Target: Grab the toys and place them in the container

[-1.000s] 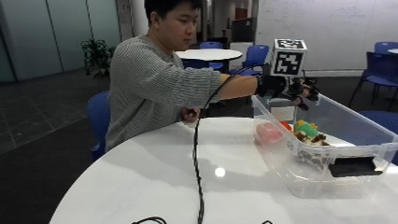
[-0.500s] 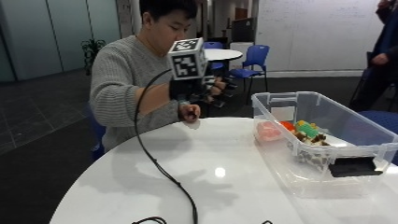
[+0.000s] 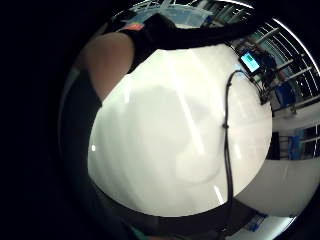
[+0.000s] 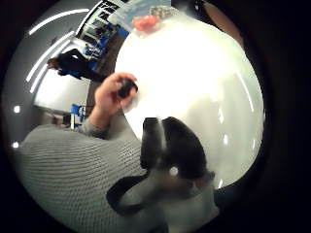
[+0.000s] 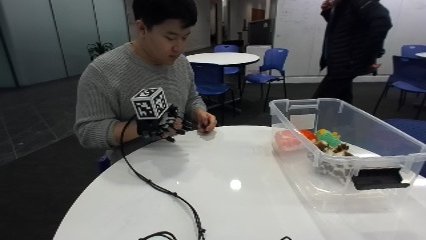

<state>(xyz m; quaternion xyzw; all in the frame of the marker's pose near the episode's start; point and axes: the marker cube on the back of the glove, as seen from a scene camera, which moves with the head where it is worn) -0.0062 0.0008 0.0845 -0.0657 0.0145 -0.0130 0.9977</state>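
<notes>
The clear plastic container (image 5: 407,150) stands on the right side of the white round table (image 5: 233,170). Several toys lie inside it: a pink one (image 5: 287,141) at the near end, then orange, green and brown ones (image 5: 327,140). My gloved right hand (image 5: 163,127) hovers over the table's edge in front of the person's chest, far left of the container. Its fingers are relaxed and hold nothing. The bare left hand (image 5: 204,122) rests beside it and pinches a small dark thing (image 4: 128,88). The thumb side palm view shows the container (image 4: 141,7) far across the table.
A black cable (image 5: 160,187) runs from the glove across the table to its front edge. A black patch (image 5: 376,178) sits on the container's front wall. Blue chairs (image 5: 266,65) and a second round table (image 5: 223,58) stand behind the person.
My gloved hand has left the space above the container, swung left past the person's chest and come down to the table edge. The toys in the container have not moved.
</notes>
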